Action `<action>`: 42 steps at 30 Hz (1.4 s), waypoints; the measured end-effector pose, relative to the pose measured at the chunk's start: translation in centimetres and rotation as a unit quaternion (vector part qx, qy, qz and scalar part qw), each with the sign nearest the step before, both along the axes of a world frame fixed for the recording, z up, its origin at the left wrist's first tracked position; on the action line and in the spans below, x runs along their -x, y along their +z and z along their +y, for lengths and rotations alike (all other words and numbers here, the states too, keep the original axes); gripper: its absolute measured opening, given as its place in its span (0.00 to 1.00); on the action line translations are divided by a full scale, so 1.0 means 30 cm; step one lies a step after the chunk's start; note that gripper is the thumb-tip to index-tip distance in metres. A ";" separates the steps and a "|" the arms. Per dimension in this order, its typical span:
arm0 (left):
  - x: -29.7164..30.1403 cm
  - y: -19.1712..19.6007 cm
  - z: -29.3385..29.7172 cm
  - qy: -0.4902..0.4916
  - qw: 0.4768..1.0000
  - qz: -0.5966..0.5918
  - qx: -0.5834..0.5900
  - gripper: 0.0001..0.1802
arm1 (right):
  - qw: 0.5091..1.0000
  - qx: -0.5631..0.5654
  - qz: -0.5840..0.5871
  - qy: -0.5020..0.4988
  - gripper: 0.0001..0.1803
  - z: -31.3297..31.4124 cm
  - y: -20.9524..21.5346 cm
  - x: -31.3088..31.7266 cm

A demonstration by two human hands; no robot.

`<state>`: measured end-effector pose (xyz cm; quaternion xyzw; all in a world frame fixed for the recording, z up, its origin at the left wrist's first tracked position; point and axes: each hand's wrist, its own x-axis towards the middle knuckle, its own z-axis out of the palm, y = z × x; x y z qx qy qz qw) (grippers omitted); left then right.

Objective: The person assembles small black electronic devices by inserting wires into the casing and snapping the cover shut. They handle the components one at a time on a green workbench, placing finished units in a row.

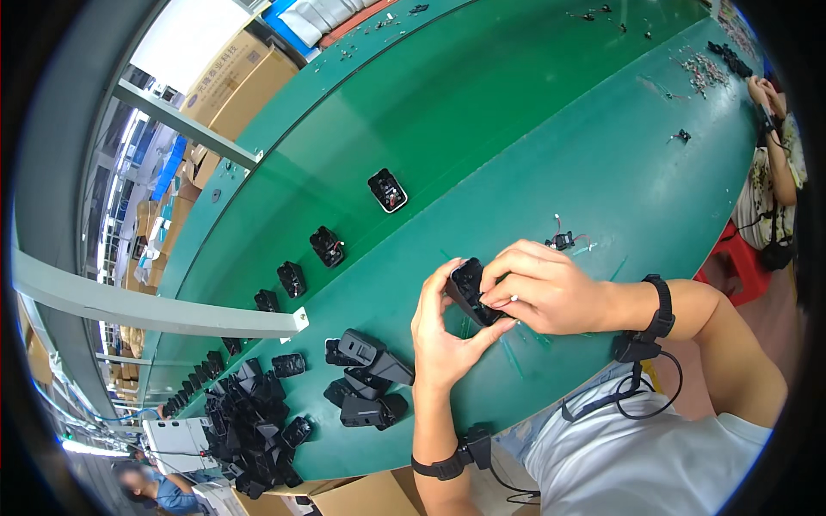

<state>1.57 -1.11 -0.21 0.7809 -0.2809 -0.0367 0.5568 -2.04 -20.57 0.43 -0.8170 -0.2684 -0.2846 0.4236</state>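
My left hand (443, 340) wraps round a black plastic housing (465, 279), its open side facing up toward me. Over that opening bends my right hand (542, 288), its fingertips pinched together inside the housing. A small pale piece shows by those fingers, too small to name; what else they hold is hidden. Just beyond my right hand, a small black part with red wires (562, 240) lies on the green table (602, 206). Left of my left hand rests a group of black housings (370, 378), some upright and some tipped over.
A large heap of black housings (249, 421) covers the table's left end. Single housings (388, 190) stand in a row along the green belt (344, 181). A grey metal bar (172, 301) juts in from the left. At far right are another person's hands (766, 95) near small parts (704, 73).
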 end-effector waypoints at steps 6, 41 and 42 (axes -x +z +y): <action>0.001 -0.001 -0.006 -0.005 1.000 -0.013 -0.012 0.52 | 0.994 -0.059 0.091 0.015 0.07 0.001 -0.008 0.008; 0.008 0.030 0.001 0.014 0.998 -0.055 0.015 0.52 | 0.798 -0.352 0.424 0.242 0.09 -0.012 -0.059 -0.013; 0.003 0.033 0.010 0.029 0.998 -0.064 0.008 0.52 | 0.799 -0.349 0.426 0.244 0.12 -0.011 -0.047 -0.011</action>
